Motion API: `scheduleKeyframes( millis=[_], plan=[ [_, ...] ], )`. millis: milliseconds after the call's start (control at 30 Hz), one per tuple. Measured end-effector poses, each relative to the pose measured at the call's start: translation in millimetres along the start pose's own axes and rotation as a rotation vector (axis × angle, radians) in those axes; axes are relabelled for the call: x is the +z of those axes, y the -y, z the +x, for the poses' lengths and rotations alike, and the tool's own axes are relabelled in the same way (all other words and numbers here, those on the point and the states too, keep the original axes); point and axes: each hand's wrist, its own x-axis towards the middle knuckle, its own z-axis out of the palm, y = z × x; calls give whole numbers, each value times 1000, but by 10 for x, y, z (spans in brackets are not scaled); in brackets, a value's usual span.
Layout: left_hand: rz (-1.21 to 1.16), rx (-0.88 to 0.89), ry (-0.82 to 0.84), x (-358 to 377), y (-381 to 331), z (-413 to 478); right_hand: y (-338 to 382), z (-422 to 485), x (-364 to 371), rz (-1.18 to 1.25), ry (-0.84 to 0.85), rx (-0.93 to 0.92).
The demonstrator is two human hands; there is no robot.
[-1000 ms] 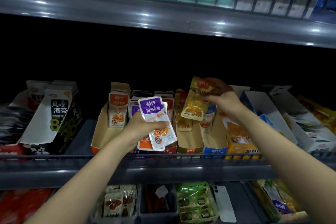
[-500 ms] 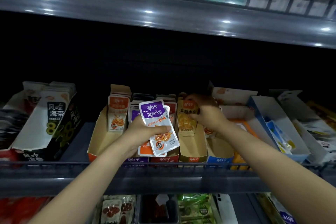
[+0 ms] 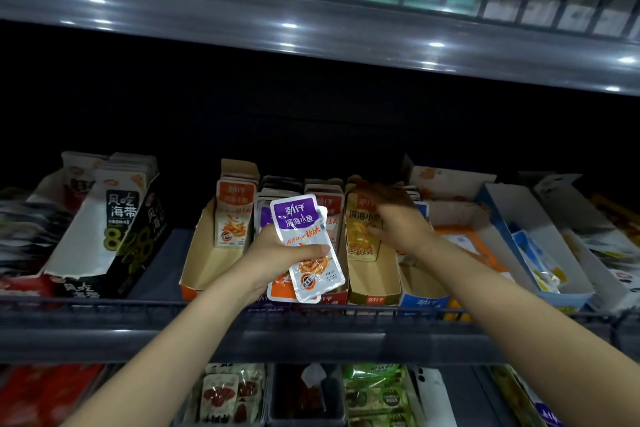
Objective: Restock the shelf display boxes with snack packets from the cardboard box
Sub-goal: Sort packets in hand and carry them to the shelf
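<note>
Head view: a small stack of snack packets [image 3: 304, 246], purple-topped one in front and an orange one behind, is held by the left hand [image 3: 277, 256]. The thumb is clamped across the front face and the fingers are curled behind. The stack is held upright just in front of the middle display boxes, above the shelf rail [image 3: 104, 308]. A yellow packet [image 3: 362, 239] is gripped by the right hand [image 3: 398, 218], fingers curled over its top edge, thumb pressed on its face. That packet is stood upright inside the tan display box [image 3: 374, 288], toward the back. An orange display box [image 3: 207, 270] is seen to the left, a blue display box [image 3: 419, 302] to the right
</note>
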Motion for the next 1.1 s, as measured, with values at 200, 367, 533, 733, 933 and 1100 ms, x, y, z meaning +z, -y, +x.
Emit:
scheduleKeyframes(
  millis=[200,367,533,733,933,1100],
  plan=[
    [27,6,0,2,-30,-94,131,-59,-86,174,-122,30],
    [45,-2,81,-6,-83,-213,745,-199,-462,1049,82,62],
    [49,26,154,-74,-124,-381,960,-260,-534,973,244,-45],
    [24,1,74,-414,-45,-543,1017,-236,-561,1139,57,156],
    [-61,21,5,-743,74,-597,1182,-170,-537,1242,230,182],
    [-72,19,-110,-896,211,-529,1298,-47,-456,1106,144,216]
  ],
)
